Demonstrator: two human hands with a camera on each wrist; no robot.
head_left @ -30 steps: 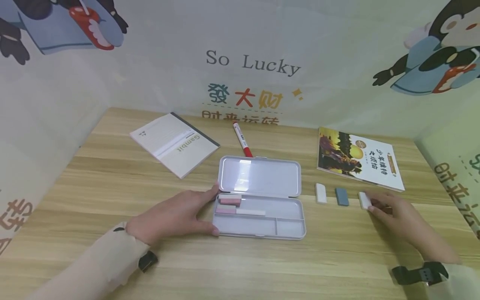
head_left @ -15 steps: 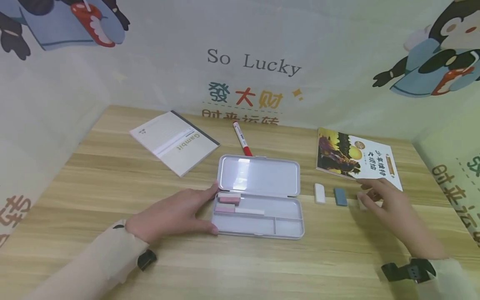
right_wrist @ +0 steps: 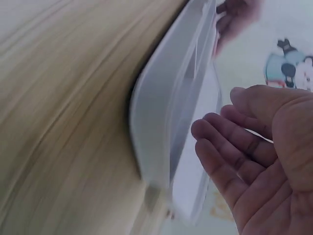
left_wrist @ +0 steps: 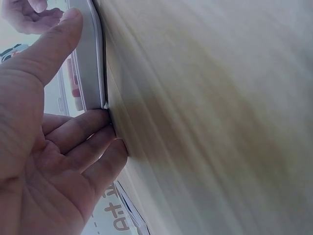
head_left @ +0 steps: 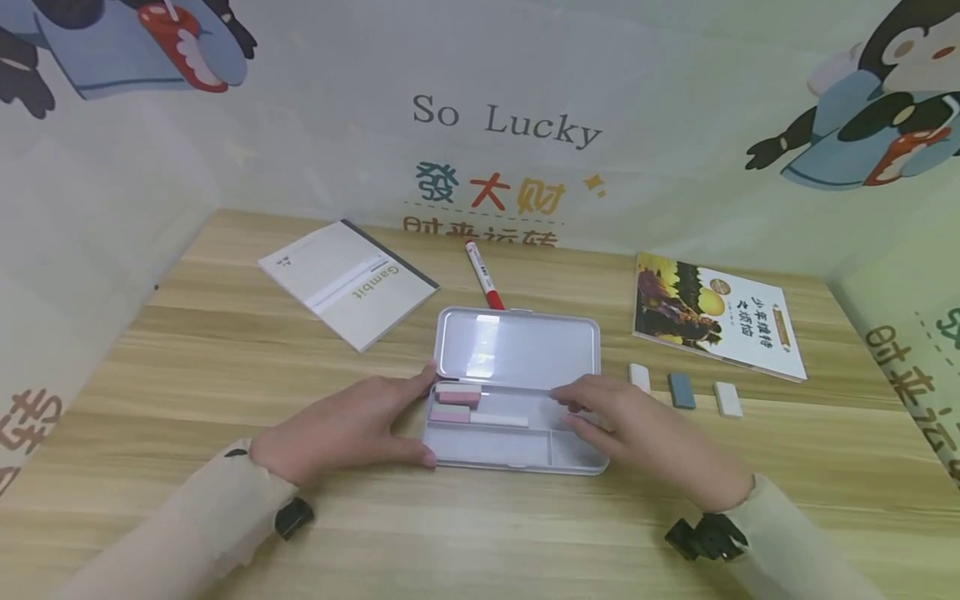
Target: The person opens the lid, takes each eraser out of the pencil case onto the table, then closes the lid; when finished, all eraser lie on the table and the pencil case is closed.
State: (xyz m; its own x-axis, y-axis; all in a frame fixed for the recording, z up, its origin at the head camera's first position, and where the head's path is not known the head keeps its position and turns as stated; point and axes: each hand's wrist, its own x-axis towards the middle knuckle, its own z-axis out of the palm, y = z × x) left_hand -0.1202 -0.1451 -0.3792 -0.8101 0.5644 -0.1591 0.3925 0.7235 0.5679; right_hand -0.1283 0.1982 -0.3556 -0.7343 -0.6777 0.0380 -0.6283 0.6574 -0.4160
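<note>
An open white pencil case [head_left: 517, 350] lies in the middle of the table, its lid folded back. Two pink-and-white blocks [head_left: 459, 394] sit in its left part, with a thin white strip [head_left: 498, 421] beside the nearer one. Along the case's left end my left hand [head_left: 352, 425] rests its thumb and fairly straight fingers. My right hand [head_left: 637, 425] hovers over the right end, fingers loosely bent; the right wrist view shows nothing between them. Right of the case stand a white eraser [head_left: 639, 377], partly behind the hand, a blue-grey eraser [head_left: 681, 391] and another white eraser [head_left: 728, 400].
Behind the lid lies a red-and-white marker [head_left: 484, 275]. A pale notebook [head_left: 348, 285] is at the back left, and a book with an illustrated cover [head_left: 718, 317] at the back right. Printed cloth walls [head_left: 315, 125] border the wooden table [head_left: 487, 533].
The right hand has left the rightmost white eraser, which stays on the table, and has moved left over the pencil case. The left hand keeps its place on the case's left end.
</note>
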